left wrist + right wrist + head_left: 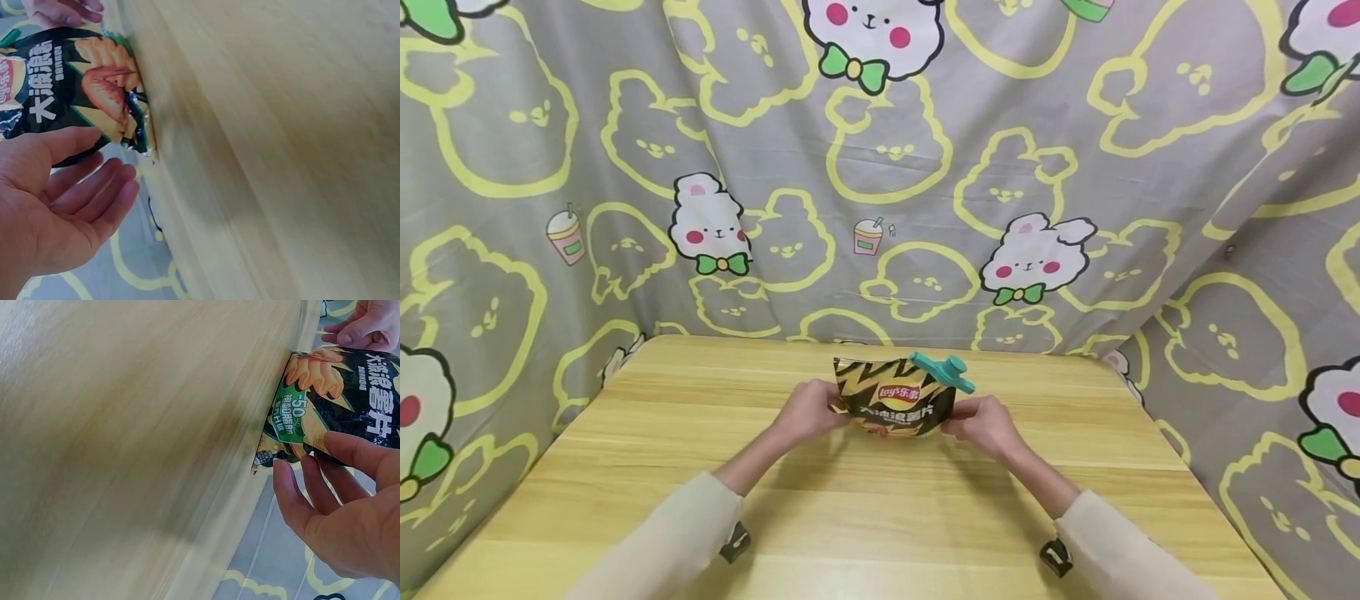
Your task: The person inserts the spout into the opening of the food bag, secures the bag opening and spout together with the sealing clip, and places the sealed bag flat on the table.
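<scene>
A black-and-gold bag of Lay's potato chips (891, 404) stands upright at the far middle of the table, its front facing me. A teal bag clip (946, 371) sits slanted across its top right corner. At the bag's left edge my left hand (808, 410) pinches it, thumb in front and fingers behind. My right hand (988, 425) holds the opposite edge the same way. In the left wrist view, the bag's bottom edge (150, 134) meets the wood. The right wrist view shows a green "-50%" label (290, 415) low on the front.
The light wooden table (887, 525) spreads out before me. Behind it and along both sides hangs a grey curtain (917, 225) with yellow outlines and white rabbits. Small black devices (735, 542) hang below both cream sleeves (658, 533).
</scene>
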`<control>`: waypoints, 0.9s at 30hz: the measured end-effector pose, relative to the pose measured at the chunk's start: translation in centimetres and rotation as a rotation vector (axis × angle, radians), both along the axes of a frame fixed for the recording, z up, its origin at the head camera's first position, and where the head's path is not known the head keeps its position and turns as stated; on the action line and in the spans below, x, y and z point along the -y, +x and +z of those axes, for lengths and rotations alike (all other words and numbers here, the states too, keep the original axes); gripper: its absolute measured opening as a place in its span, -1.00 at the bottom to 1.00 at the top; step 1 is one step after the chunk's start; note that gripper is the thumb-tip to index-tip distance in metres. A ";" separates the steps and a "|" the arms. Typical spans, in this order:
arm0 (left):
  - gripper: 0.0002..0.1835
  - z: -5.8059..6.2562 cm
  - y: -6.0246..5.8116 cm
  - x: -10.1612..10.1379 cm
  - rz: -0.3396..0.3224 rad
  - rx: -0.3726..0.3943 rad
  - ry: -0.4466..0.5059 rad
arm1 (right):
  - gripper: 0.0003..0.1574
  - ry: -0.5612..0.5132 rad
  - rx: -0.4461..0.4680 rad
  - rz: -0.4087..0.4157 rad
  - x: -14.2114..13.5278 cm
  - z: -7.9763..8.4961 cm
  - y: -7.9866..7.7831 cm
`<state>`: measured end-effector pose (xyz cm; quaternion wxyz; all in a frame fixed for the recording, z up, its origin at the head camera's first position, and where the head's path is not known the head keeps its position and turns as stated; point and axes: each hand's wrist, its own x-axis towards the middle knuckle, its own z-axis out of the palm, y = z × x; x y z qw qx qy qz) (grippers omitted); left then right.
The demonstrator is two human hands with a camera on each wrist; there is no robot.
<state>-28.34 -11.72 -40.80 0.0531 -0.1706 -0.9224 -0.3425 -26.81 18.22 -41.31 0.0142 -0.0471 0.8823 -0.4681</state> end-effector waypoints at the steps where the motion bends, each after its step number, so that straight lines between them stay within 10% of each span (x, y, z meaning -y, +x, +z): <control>1: -0.82 0.1 0.0 -0.1 -0.005 -0.003 -0.008 | -0.68 -0.001 0.005 -0.006 0.0 0.0 0.0; 27: -0.79 1.9 -0.3 -0.9 -0.011 0.123 0.094 | -0.70 -0.098 -0.002 0.011 0.0 1.0 -0.3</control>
